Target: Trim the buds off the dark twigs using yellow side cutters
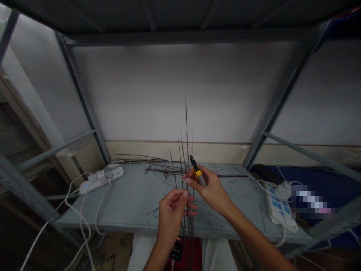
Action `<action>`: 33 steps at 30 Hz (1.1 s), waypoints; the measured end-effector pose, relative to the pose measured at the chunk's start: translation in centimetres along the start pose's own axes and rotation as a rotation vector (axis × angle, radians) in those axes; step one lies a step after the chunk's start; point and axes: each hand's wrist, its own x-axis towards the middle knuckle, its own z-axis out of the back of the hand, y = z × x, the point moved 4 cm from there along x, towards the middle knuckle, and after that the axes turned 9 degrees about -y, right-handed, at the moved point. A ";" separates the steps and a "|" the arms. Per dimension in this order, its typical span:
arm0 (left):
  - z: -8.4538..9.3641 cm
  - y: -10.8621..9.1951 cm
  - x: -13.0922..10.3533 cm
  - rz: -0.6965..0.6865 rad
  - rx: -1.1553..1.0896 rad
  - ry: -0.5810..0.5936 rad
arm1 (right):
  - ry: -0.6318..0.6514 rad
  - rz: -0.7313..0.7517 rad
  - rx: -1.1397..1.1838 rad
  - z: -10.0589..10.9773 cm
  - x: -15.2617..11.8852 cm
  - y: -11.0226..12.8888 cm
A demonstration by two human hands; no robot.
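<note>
Well, your left hand is closed on thin upright sticks; their bottoms are cut off at six o'clock. At two o'clock from it, your right hand grips a cutter, hiding some of its handle. A blurry patch covers something at four o'clock. Loose sticks lie at eleven o'clock on the grey table, below a pale wall.

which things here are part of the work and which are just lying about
Part of the work:
- upright twigs, in the left hand
- yellow-banded tool, in the right hand
- probably the twigs lying at the back

Just lying about:
- left power strip
- right power strip
- white cables
</note>
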 end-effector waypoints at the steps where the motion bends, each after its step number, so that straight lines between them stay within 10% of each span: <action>1: 0.0 0.0 0.0 -0.002 0.003 0.010 | 0.004 -0.005 0.000 0.0 0.0 0.0; 23: -2.1 -1.5 2.0 0.060 -0.175 0.125 | -0.021 0.081 -0.144 1.1 0.8 1.9; 33: -2.5 -0.5 2.2 -0.095 -0.055 -0.045 | 0.067 0.631 -1.257 5.8 1.0 5.4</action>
